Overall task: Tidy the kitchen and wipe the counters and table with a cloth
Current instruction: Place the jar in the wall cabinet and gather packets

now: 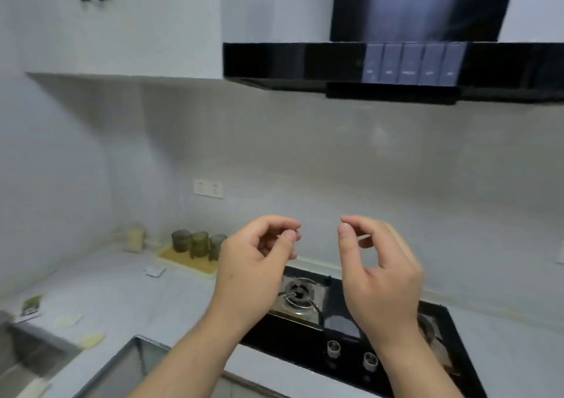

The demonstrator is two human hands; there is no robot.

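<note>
Hob (293,333) beneath two raised hands, left hand (253,263) thumb pressed to forefinger tip, cannot tell whether anything is pinched, right hand (381,275) curled, thumb close to forefinger, holding nothing, counter (137,290) below and left of left hand, green jars (198,243) beyond its knuckles

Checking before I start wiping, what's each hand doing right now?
Left hand: fingers curled, thumb to forefinger; any pinched item cannot be told.
Right hand: curled, holding nothing visible.

Grey wall (305,153) beneath a black hood (274,61) (glossy).
</note>
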